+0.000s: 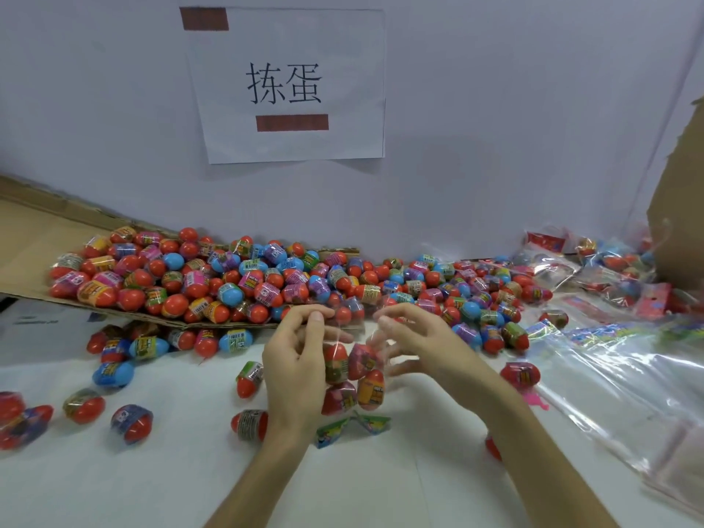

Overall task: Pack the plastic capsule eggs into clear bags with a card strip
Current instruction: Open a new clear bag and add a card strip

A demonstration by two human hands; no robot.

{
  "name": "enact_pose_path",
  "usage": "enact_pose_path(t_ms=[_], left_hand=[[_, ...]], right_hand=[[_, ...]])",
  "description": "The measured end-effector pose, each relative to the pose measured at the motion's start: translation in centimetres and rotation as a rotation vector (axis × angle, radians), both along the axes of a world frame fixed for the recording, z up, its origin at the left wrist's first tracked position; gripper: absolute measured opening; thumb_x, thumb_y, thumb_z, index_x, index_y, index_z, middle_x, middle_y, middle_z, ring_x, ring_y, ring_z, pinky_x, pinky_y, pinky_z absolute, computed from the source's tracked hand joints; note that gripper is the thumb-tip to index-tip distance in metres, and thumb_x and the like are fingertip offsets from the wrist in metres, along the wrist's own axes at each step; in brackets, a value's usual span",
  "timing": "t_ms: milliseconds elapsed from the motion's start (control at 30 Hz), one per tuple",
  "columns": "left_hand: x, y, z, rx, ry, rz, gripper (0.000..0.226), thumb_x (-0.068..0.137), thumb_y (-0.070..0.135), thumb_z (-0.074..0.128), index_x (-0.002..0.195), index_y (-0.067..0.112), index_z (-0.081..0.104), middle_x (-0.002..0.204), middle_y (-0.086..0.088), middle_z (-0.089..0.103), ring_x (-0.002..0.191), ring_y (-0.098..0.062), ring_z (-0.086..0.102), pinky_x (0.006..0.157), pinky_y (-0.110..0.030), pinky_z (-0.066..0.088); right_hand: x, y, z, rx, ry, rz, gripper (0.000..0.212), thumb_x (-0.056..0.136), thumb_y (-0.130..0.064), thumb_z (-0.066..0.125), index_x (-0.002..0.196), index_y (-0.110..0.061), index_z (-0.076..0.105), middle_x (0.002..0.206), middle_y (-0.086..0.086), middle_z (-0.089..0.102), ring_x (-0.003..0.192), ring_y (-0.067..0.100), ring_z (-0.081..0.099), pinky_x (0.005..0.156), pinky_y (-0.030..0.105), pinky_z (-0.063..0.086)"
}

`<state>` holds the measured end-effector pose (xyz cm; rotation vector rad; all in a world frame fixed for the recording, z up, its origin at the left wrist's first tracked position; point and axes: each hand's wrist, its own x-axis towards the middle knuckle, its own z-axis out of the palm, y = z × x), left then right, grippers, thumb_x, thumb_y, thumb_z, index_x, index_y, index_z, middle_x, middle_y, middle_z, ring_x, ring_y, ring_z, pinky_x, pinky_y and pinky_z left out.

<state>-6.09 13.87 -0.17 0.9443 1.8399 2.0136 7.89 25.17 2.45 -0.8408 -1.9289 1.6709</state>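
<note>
A clear bag (pixel 352 379) holding several capsule eggs hangs between my two hands above the white table. My left hand (pixel 295 371) pinches the bag's top edge on the left, and my right hand (pixel 415 346) pinches it on the right, its fingers blurred. A green printed card strip (pixel 352 426) lies folded on the table just under the bag. A big heap of red, blue and pink capsule eggs (pixel 244 280) spreads behind my hands.
The heap lies partly on a flattened cardboard sheet (pixel 34 238) at the left. Loose eggs (pixel 114 373) dot the table left of my hands. A stack of clear bags (pixel 628 379) lies at the right, filled bags (pixel 609 268) behind it, a cardboard box wall (pixel 682 207) at far right.
</note>
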Motion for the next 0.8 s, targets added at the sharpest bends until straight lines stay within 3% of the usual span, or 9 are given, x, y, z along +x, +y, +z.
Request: enact_pose_path(t_ms=[167, 300, 400, 500, 600, 800], left_hand=[[-0.15, 0.23, -0.02, 0.021, -0.092, -0.047, 0.016, 0.105, 0.031, 0.055, 0.104, 0.025, 0.07, 0.084, 0.004, 0.078, 0.082, -0.01, 0.076, 0.074, -0.039, 0.065], [-0.12, 0.45, 0.49, 0.111, -0.418, -0.246, 0.045, 0.091, 0.051, 0.058, 0.111, 0.013, 0.068, 0.098, -0.005, 0.08, 0.088, -0.018, 0.078, 0.062, -0.024, 0.06], [-0.21, 0.49, 0.57, 0.124, -0.514, -0.359, 0.039, 0.092, 0.043, 0.063, 0.111, 0.01, 0.07, 0.107, -0.011, 0.079, 0.092, -0.023, 0.077, 0.067, -0.026, 0.06], [-0.56, 0.6, 0.0, 0.056, -0.477, -0.338, 0.012, 0.091, 0.026, 0.069, 0.097, 0.019, 0.076, 0.107, -0.01, 0.078, 0.091, -0.021, 0.073, 0.072, -0.032, 0.059], [-0.65, 0.63, -0.12, 0.044, -0.469, -0.327, 0.008, 0.097, 0.015, 0.064, 0.099, 0.016, 0.072, 0.113, -0.012, 0.077, 0.097, -0.025, 0.072, 0.08, -0.039, 0.058], [-0.51, 0.58, 0.14, 0.106, -0.508, -0.256, 0.006, 0.101, 0.009, 0.059, 0.103, 0.011, 0.065, 0.089, -0.003, 0.078, 0.074, -0.014, 0.074, 0.055, -0.025, 0.057]], right_hand=[[-0.6, -0.93, -1.55, -0.012, 0.087, -0.098, 0.006, 0.092, -0.023, 0.074, 0.09, -0.019, 0.077, 0.09, 0.007, 0.075, 0.087, 0.026, 0.072, 0.073, 0.037, 0.062], [-0.63, -0.93, -1.27, -0.101, 0.174, -0.211, 0.01, 0.093, -0.019, 0.071, 0.091, -0.011, 0.076, 0.088, 0.008, 0.075, 0.081, 0.019, 0.072, 0.065, 0.027, 0.058], [-0.58, -0.79, -1.0, -0.172, 0.239, -0.277, 0.013, 0.092, -0.019, 0.07, 0.096, -0.007, 0.075, 0.088, 0.007, 0.075, 0.077, 0.017, 0.073, 0.061, 0.024, 0.057], [-0.64, -0.77, -0.97, -0.205, 0.266, -0.301, 0.017, 0.09, -0.021, 0.072, 0.099, -0.007, 0.075, 0.088, 0.007, 0.075, 0.077, 0.017, 0.072, 0.061, 0.024, 0.057], [-0.72, -0.86, -0.95, -0.213, 0.288, -0.273, 0.017, 0.089, -0.023, 0.072, 0.099, -0.009, 0.075, 0.087, 0.004, 0.075, 0.077, 0.015, 0.073, 0.062, 0.023, 0.056], [-0.86, -1.13, -1.24, -0.209, 0.273, -0.231, 0.011, 0.093, -0.014, 0.07, 0.1, -0.016, 0.078, 0.096, 0.002, 0.077, 0.085, 0.014, 0.074, 0.065, 0.023, 0.057]])
